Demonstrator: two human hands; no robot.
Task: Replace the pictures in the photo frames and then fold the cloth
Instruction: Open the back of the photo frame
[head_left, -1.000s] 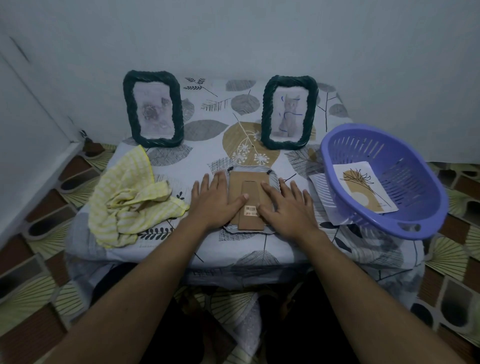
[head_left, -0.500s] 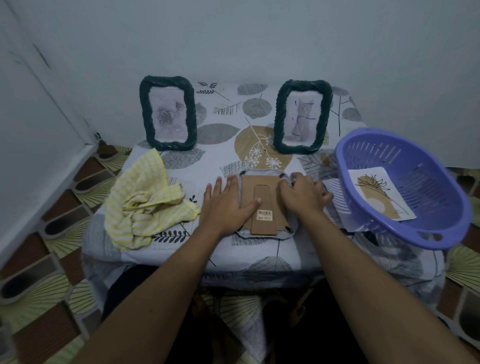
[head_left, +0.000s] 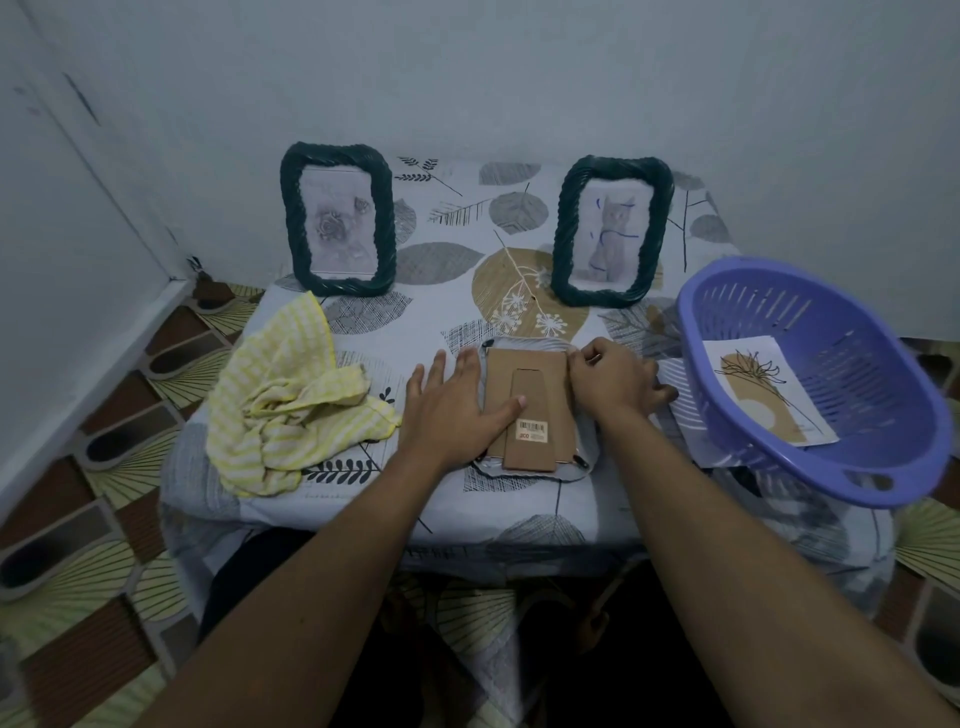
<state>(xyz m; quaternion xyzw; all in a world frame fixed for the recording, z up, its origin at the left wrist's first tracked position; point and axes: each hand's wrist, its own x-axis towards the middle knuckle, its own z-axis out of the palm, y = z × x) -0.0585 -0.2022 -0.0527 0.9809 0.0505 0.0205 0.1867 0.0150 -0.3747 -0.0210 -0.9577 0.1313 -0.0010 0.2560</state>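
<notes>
Head view, looking down on a leaf-print surface (head_left: 431, 270) with a face-down frame (head_left: 530, 410) lying on it, cardboard back and stand upward, barcode sticker near the lower edge. Left hand (head_left: 452, 410) flat against the left side of that frame, fingers (head_left: 470, 364) straight and slightly spread, gripping nothing, thumb laid across the cardboard. Right hand (head_left: 613, 384) at the frame's upper right corner, fingers curled, thumb and forefinger pinched together at the edge of the back; too small to tell what exactly sits between them. Left of the face-down frame, apart from it, a crumpled yellow striped cloth (head_left: 291, 400), unfolded. Beyond the frame, to its far left, a dark green frame with a rose picture (head_left: 337, 221) standing upright; to its far right, a matching frame with a cat picture (head_left: 613, 231), also upright. Right of the face-down frame, a purple basket (head_left: 883, 493) tilted toward it, holding a loose plant print (head_left: 769, 395). Between basket and frame, a striped sheet (head_left: 685, 384) partly under the basket.
</notes>
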